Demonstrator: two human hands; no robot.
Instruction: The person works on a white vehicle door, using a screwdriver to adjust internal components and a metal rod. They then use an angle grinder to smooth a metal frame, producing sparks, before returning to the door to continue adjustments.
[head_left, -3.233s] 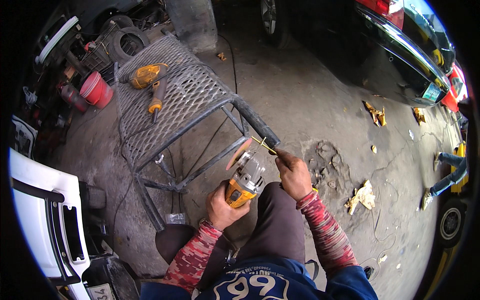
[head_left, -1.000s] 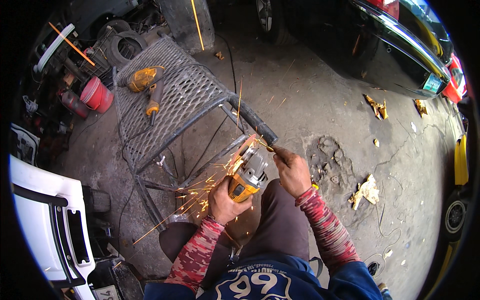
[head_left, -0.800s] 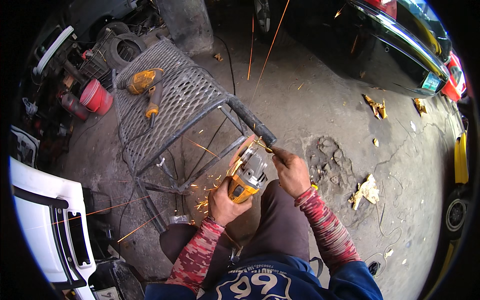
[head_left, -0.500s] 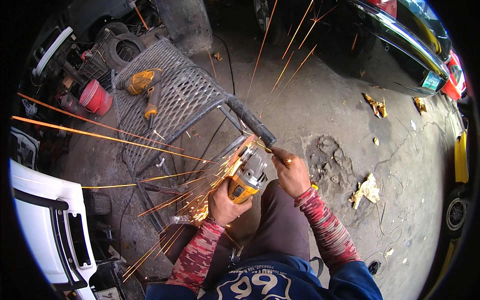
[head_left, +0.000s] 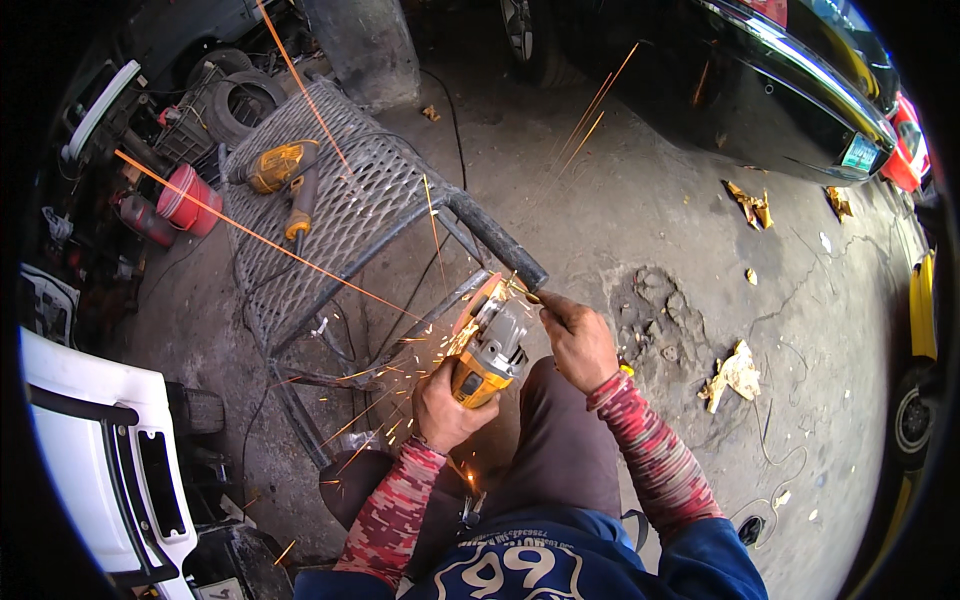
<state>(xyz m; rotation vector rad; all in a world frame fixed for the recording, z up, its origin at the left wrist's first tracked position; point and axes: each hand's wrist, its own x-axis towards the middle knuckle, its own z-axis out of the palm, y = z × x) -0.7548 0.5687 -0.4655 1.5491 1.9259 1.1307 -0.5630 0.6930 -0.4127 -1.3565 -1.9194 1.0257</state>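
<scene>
Sparks (head_left: 455, 345) are now thrown from the disc (head_left: 474, 306) of the grinder (head_left: 486, 368), where none were seen some three seconds earlier; the spray is thinner than that recorded half a second ago. Contact between disc and rod (head_left: 524, 292) is therefore judged to have been made, with grinding in progress and pressure perhaps eased.

The rod is located between the disc and the right hand (head_left: 582, 345), near the end of a black tube (head_left: 497, 240); whether the tube is touched cannot be told. It is pinched between thumb and fingers. A thin, brass-coloured form is noted; the far end is obscured by glare, so its condition cannot be assessed. The grinder is gripped by the left hand (head_left: 448, 410), with the fingers wrapped round its yellow body. A grey metal head and a reddish disc are observed. A power tool (head_left: 280, 167) is carried on the mesh surface (head_left: 345, 190) ahead.
</scene>
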